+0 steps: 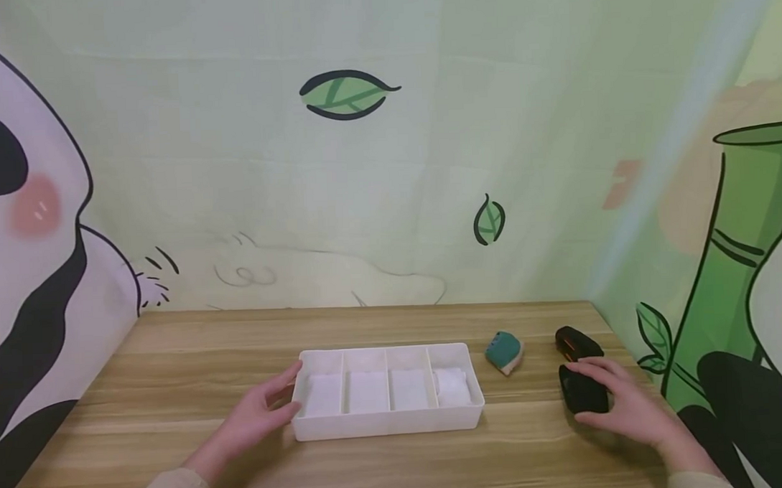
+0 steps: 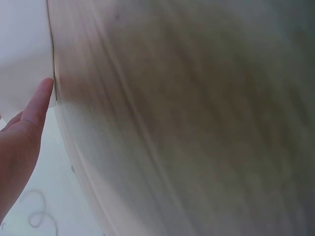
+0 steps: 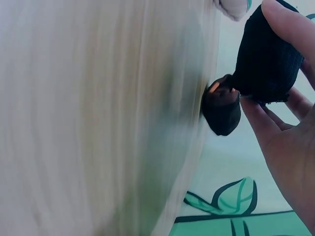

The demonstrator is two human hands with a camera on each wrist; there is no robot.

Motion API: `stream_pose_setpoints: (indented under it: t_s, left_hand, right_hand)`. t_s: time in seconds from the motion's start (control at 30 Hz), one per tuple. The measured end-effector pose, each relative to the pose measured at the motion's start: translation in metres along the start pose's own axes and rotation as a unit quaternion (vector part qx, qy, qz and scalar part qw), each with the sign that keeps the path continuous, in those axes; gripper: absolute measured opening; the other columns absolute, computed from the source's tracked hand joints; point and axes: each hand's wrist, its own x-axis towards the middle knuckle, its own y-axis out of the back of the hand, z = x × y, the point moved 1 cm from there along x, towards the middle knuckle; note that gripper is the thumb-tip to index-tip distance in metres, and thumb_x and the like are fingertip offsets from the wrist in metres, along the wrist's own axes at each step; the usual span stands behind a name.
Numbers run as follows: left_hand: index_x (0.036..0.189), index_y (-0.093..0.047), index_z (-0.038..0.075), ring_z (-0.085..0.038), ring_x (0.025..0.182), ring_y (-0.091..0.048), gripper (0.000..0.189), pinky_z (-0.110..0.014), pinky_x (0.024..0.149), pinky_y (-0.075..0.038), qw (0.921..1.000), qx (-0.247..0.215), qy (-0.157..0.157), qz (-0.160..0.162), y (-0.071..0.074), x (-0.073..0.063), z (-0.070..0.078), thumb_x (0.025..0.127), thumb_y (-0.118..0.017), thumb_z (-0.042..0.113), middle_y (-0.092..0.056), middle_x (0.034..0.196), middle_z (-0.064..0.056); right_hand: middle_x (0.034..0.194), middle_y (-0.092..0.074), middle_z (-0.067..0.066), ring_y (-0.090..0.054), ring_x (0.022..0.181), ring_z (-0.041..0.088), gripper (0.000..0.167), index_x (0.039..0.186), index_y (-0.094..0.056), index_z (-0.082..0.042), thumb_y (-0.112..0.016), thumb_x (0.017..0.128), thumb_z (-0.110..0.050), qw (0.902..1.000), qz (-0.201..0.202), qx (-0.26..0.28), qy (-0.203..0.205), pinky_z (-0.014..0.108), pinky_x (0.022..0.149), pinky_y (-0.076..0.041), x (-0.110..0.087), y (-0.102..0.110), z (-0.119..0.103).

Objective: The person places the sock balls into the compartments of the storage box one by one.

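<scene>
A white four-compartment organizer box (image 1: 391,422) sits on the table. My left hand (image 1: 257,414) is at its left end with thumb and fingers spread, fingertips right at the wall and rim. In the left wrist view, one straight finger (image 2: 39,105) of that hand reaches the box's edge. In the rightmost compartment lies a white rolled fabric bundle (image 1: 452,387). On the right, my right hand (image 1: 629,406) grips a black rolled-up sock (image 3: 268,54) between thumb and fingers. Just behind it lies another dark rolled sock (image 3: 221,110) with orange marks.
A teal and pale pink rolled bundle (image 1: 505,351) lies on the wooden table (image 1: 226,343), right of the box. Behind the table hangs a light green backdrop (image 1: 389,179) printed with pandas, leaves and bamboo.
</scene>
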Motion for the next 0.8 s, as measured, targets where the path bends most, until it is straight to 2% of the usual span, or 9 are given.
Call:
stream_pose_setpoints:
  t_s: [0.27,0.37,0.57,0.8]
  left_hand:
    - [0.151,-0.035,-0.002,-0.047,0.129,-0.047,0.066,-0.059,0.107,-0.035,1.0000,-0.003,-0.003,-0.002,0.000,0.000,0.000,0.094,-0.066,0.007,-0.036,0.152,-0.026]
    - [0.151,-0.035,-0.002,-0.046,0.129,-0.046,0.066,-0.058,0.106,-0.036,1.0000,-0.006,-0.001,-0.003,0.000,0.000,0.000,0.094,-0.066,0.007,-0.036,0.152,-0.026]
    - [0.152,-0.034,0.000,-0.046,0.131,-0.045,0.066,-0.058,0.106,-0.036,1.0000,-0.001,0.006,-0.003,0.001,-0.001,0.002,0.094,-0.066,0.008,-0.036,0.152,-0.026]
    - [0.152,-0.034,0.000,-0.046,0.131,-0.045,0.067,-0.057,0.107,-0.037,1.0000,-0.001,0.007,-0.007,0.001,-0.001,0.004,0.095,-0.066,0.009,-0.036,0.152,-0.026]
  right_hand:
    - [0.132,-0.050,0.010,-0.048,0.118,0.036,0.073,0.133,-0.061,-0.014,-0.092,0.068,-0.022,0.9989,0.020,0.002,0.041,0.037,0.084,-0.044,0.009,-0.006,-0.013]
    - [0.132,-0.049,0.011,-0.046,0.120,0.037,0.073,0.133,-0.061,-0.014,-0.092,0.067,-0.021,0.9987,0.021,0.004,0.046,0.041,0.085,-0.044,0.013,-0.008,-0.018]
    - [0.134,-0.047,0.018,-0.042,0.122,0.044,0.072,0.133,-0.060,-0.010,-0.091,0.068,-0.015,0.9979,0.024,0.030,0.053,0.063,0.085,-0.043,0.022,-0.015,-0.023]
    - [0.134,-0.048,0.019,-0.043,0.122,0.040,0.075,0.134,-0.060,-0.012,-0.092,0.066,-0.013,0.9965,0.042,0.022,0.069,0.059,0.086,-0.044,0.031,-0.022,-0.031]
